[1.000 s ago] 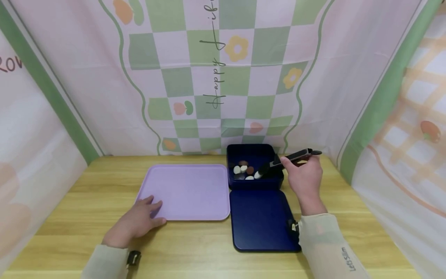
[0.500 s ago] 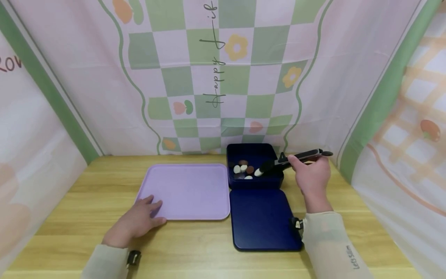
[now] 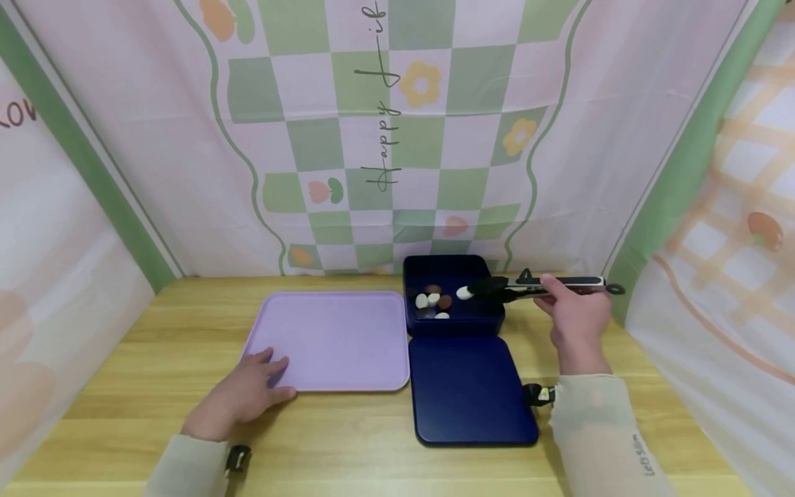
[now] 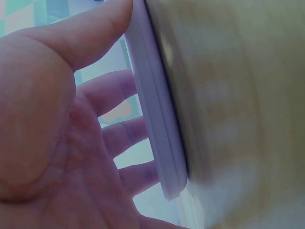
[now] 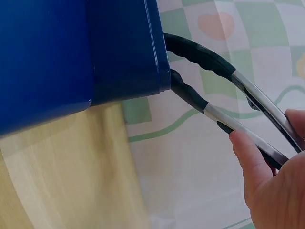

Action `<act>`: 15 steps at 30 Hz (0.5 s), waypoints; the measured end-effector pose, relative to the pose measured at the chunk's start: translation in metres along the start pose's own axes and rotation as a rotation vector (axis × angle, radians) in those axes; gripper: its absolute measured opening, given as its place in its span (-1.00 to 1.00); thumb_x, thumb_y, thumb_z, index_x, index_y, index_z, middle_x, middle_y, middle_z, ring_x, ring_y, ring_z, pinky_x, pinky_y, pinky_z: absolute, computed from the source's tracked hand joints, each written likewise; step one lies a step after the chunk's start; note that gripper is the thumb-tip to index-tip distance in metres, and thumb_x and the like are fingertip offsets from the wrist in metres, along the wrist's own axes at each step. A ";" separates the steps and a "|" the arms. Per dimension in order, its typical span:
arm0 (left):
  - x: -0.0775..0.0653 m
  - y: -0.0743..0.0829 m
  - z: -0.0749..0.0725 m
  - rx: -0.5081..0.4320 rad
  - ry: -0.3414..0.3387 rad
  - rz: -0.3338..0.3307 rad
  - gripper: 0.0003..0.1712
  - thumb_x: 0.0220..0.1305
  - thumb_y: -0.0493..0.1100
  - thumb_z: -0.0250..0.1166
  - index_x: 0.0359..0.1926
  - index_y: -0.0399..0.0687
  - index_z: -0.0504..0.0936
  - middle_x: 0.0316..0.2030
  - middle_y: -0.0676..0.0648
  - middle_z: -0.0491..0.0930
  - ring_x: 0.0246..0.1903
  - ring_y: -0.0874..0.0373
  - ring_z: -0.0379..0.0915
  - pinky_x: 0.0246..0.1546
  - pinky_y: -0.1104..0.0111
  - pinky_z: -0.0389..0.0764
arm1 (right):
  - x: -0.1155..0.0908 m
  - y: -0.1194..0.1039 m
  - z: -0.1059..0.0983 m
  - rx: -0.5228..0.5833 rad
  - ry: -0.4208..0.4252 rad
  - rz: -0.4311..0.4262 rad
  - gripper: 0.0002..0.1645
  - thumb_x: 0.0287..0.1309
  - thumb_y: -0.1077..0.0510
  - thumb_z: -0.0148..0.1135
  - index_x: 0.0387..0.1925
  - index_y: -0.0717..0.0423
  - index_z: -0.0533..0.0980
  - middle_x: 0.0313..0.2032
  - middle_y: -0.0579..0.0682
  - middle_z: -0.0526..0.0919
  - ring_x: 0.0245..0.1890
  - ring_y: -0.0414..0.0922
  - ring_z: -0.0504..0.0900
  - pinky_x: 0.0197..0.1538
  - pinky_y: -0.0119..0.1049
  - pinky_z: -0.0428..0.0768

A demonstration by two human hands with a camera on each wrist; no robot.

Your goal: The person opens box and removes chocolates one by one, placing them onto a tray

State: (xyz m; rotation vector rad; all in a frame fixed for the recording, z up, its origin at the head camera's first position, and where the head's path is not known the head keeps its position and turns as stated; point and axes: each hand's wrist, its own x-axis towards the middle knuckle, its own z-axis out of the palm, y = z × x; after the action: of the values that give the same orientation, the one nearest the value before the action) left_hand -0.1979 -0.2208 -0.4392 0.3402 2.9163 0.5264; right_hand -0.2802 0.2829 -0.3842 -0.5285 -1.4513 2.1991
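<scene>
My right hand point(image 3: 580, 321) grips a pair of black-and-silver tongs point(image 3: 546, 284), which reach over the right wall of a dark blue box point(image 3: 456, 330). At their tips sits a white oval pebble point(image 3: 464, 293), over the inside of the box. Several white, brown and dark pebbles point(image 3: 433, 300) lie in the box's left part. In the right wrist view the tongs' arms point(image 5: 248, 126) stand apart and their tips are hidden by the box wall. My left hand point(image 3: 245, 390) rests on the near left corner of a lilac tray point(image 3: 341, 338), fingers spread over its rim.
The blue lid point(image 3: 473, 393) lies flat on the wooden table point(image 3: 335, 442) in front of the box, close to the tray's right side. A patterned cloth point(image 3: 422, 145) hangs behind the table, with more cloth at both sides.
My right hand has moved right and the tongs have swung to nearly level. The white pebble at their tips has shifted farther back in the box. My left hand and the tray have stayed put.
</scene>
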 end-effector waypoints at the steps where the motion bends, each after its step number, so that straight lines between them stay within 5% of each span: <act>1: 0.000 0.000 0.000 -0.001 0.000 -0.001 -0.19 0.27 0.16 0.35 0.32 -0.35 0.45 0.36 -0.58 0.13 0.31 -0.63 -0.05 0.29 -0.33 0.05 | 0.001 0.000 0.000 0.038 0.004 0.011 -0.26 -0.07 0.33 0.57 0.15 0.14 0.39 -0.09 0.12 0.61 -0.36 0.06 0.75 -0.19 -0.11 0.71; 9: -0.002 -0.002 -0.002 -0.021 0.000 -0.008 -0.20 0.27 0.15 0.36 0.32 -0.34 0.45 0.36 -0.57 0.12 0.32 -0.61 -0.06 0.29 -0.33 0.04 | -0.001 -0.002 0.003 0.248 0.035 0.095 -0.31 -0.21 0.43 0.62 -0.03 0.19 0.42 -0.28 0.14 0.68 -0.46 0.10 0.75 -0.32 -0.03 0.71; 15: 0.000 -0.002 -0.002 -0.023 -0.004 -0.012 -0.20 0.26 0.16 0.36 0.32 -0.32 0.46 0.37 -0.56 0.12 0.32 -0.60 -0.06 0.30 -0.32 0.05 | -0.013 0.001 0.020 0.366 -0.041 0.148 -0.43 -0.10 0.51 0.51 -0.06 0.23 0.43 -0.33 0.16 0.66 -0.45 0.12 0.75 -0.32 0.03 0.71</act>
State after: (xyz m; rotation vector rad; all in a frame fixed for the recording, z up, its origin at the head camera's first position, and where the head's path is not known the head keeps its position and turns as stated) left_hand -0.1983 -0.2234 -0.4385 0.3198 2.9043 0.5560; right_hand -0.2802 0.2598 -0.3763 -0.4765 -1.0172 2.5281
